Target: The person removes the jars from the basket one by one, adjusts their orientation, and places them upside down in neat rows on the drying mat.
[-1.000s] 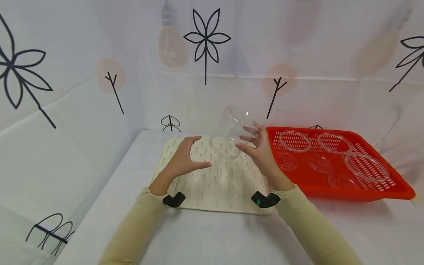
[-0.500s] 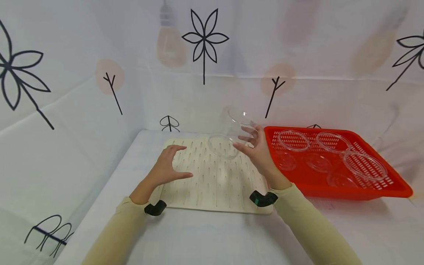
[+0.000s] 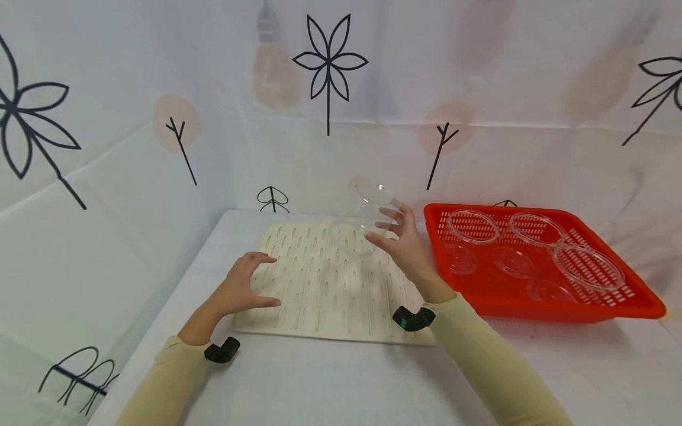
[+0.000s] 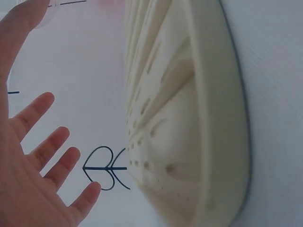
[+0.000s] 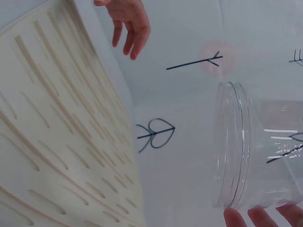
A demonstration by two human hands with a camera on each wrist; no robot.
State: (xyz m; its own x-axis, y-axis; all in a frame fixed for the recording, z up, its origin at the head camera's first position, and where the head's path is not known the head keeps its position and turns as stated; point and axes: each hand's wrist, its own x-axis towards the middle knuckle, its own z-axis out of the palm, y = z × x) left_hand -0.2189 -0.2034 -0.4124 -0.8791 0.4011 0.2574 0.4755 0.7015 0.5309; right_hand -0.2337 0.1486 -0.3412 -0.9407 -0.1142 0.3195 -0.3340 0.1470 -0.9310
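Observation:
My right hand (image 3: 407, 251) grips a clear plastic jar (image 3: 367, 207) by its side, fingers and thumb curled round it. The jar hangs upside down with its ringed mouth downward, over the back part of a cream ridged drying mat (image 3: 319, 302). In the right wrist view the jar (image 5: 272, 142) stands apart from the mat (image 5: 61, 123). My left hand (image 3: 240, 290) holds nothing; its fingers and thumb are spread over the mat's left side. The left wrist view shows that hand (image 4: 33, 156) beside the mat's thick edge (image 4: 222, 118).
A red slotted plastic basket (image 3: 522, 309) stands to the right of the mat. Inside are three clear jars, among them one at the back left (image 3: 474, 228), with their round mouths up. A white cloth wall with black line drawings (image 3: 330, 89) rises behind the white table (image 3: 319, 384).
My left hand has moved left and toward me, away from the jar. My right hand has shifted slightly left with the jar still in its grip.

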